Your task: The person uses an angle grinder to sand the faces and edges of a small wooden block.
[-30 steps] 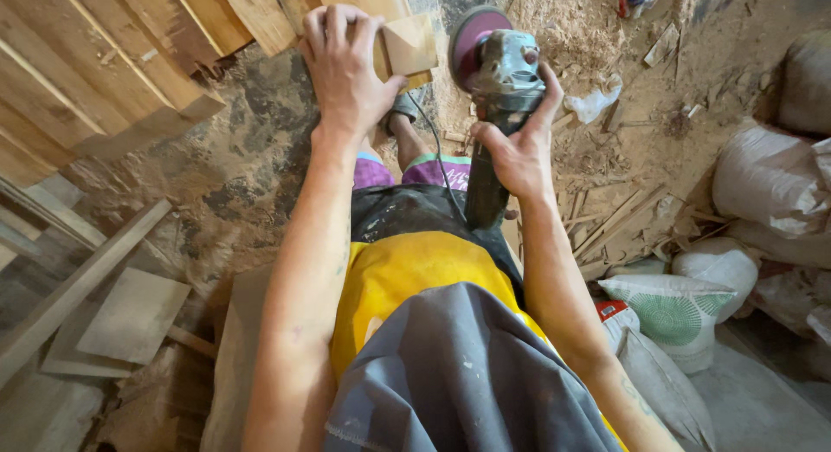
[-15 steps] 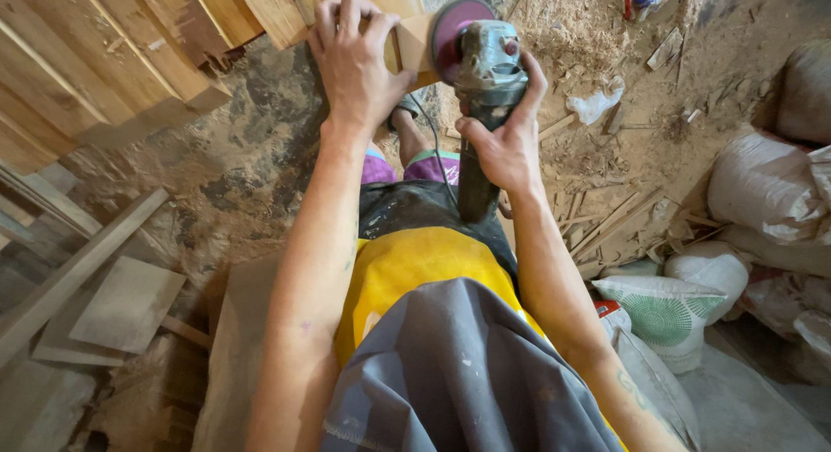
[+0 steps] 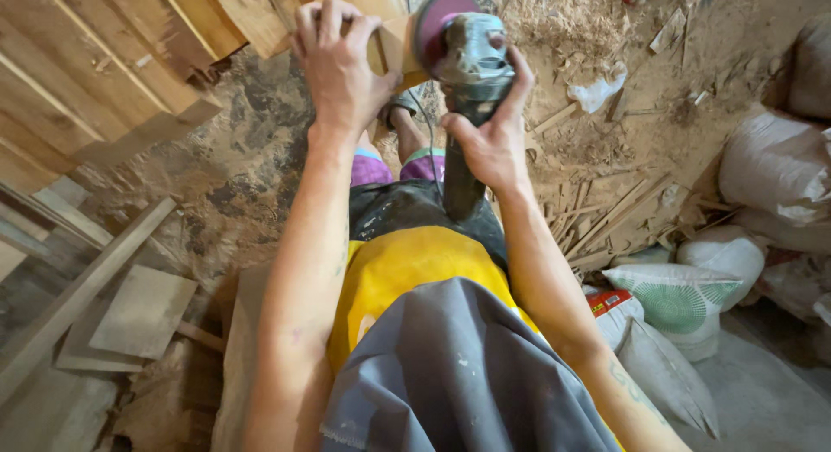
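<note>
Nearest the camera, a grey and yellow garment [image 3: 415, 331] covers the person's lap, both forearms reaching forward over it. The right hand [image 3: 489, 140] has its grip wrapped tight around the dark body of an angle grinder [image 3: 463, 71], thumb up along the gear head. The grinder's reddish disc [image 3: 437, 23] sits just left of that grip, its face against the wooden block [image 3: 389, 45]. The left hand [image 3: 338, 62] clamps the block from above, fingers curled over its far edge, so the block lies between the two grips. Beyond, stacked planks [image 3: 112, 62] fill the upper left; sawdust covers the floor [image 3: 606, 36]; filled sacks [image 3: 692, 296] lie at right.
</note>
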